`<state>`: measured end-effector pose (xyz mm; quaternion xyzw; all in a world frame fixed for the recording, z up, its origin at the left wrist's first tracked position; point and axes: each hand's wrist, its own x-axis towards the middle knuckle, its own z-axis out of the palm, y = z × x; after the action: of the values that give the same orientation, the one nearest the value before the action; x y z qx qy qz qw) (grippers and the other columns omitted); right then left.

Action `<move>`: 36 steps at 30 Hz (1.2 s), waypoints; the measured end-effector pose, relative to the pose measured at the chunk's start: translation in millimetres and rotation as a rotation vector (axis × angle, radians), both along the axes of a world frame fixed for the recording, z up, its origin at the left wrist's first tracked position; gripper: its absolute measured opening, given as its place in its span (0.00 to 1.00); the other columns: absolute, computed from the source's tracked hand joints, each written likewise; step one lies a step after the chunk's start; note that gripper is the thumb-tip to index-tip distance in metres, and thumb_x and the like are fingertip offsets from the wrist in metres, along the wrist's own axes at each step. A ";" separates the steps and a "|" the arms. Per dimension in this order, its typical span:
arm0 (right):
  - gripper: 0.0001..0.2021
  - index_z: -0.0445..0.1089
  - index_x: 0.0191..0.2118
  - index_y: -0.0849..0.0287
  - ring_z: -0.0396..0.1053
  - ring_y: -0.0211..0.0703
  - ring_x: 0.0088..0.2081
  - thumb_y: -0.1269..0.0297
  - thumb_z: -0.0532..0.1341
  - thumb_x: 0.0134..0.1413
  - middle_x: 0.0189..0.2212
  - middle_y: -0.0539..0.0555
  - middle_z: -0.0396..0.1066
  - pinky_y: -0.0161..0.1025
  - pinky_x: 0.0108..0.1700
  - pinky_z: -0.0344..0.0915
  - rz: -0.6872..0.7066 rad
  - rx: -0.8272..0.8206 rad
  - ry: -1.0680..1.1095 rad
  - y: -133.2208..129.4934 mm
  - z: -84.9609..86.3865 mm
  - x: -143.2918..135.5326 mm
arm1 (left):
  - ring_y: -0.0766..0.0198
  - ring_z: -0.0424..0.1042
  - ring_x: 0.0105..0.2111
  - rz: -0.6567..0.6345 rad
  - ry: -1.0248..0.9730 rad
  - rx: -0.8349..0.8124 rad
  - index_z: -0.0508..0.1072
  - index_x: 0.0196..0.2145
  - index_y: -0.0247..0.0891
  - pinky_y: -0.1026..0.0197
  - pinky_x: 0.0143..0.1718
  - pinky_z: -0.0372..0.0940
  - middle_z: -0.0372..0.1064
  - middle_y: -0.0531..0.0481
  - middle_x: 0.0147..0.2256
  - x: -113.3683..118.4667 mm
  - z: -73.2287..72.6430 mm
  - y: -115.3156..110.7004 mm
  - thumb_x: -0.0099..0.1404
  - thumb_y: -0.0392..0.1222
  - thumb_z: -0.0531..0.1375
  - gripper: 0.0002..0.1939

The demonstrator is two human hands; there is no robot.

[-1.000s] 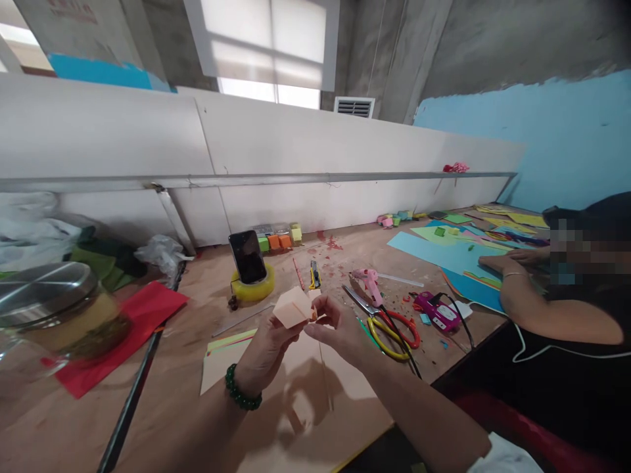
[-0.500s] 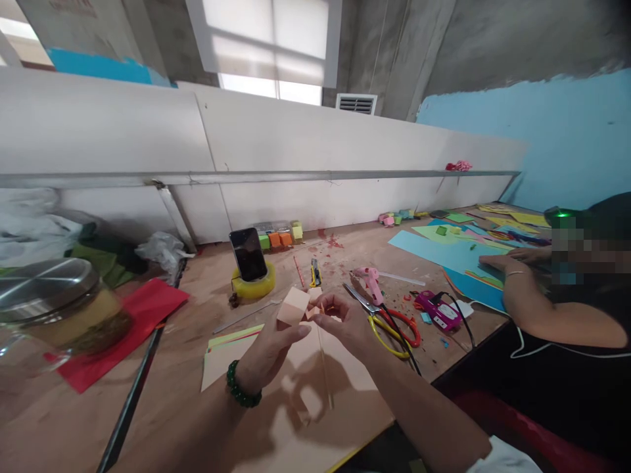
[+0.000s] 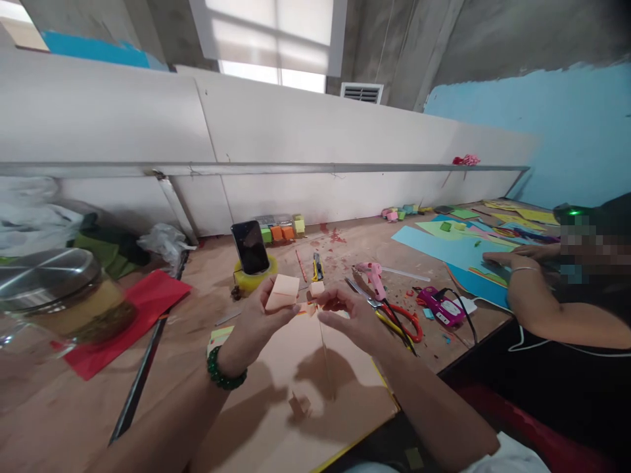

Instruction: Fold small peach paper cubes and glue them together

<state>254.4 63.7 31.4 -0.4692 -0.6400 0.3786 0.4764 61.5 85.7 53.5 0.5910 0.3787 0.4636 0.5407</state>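
Note:
A peach folded paper box (image 3: 283, 293) is gripped between the thumb and fingers of my left hand (image 3: 256, 322), its creased faces turned up. My right hand (image 3: 348, 318) is curled close beside it, thumb and forefinger bent around a small peach folded paper piece (image 3: 317, 290); the exact contact is partly hidden by the fingers. Under both hands lies a large peach paper sheet (image 3: 276, 420) with a crease line down it. On that sheet sits a loose folded peach scrap (image 3: 299, 406), within the hands' shadows.
Scissors (image 3: 411, 325), a pink glue gun (image 3: 377, 282) and a purple power strip (image 3: 441, 309) lie to the right. Ahead are a box cutter (image 3: 318, 266) and a phone (image 3: 250, 246) on a tape roll (image 3: 246, 279). A glass teapot (image 3: 64, 295) stands left. Another person's arm (image 3: 547, 295) rests at right.
Both hands have drawn slightly apart. My left hand has shifted left and tilted the paper box, while the right still stays by the small piece. The view has moved a little.

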 end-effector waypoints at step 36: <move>0.27 0.60 0.56 0.58 0.71 0.48 0.43 0.74 0.61 0.48 0.43 0.58 0.72 0.44 0.44 0.68 0.281 0.099 -0.609 -38.1 -38.8 -23.1 | 0.63 0.65 0.27 -0.054 0.416 0.271 0.69 0.30 0.40 0.64 0.28 0.60 0.66 0.55 0.27 -19.5 31.9 -10.5 0.50 0.38 0.62 0.08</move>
<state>231.3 25.6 -7.4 -0.4443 -0.8289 0.2513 0.2287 42.0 75.2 85.4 0.7508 0.4004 0.3639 0.3788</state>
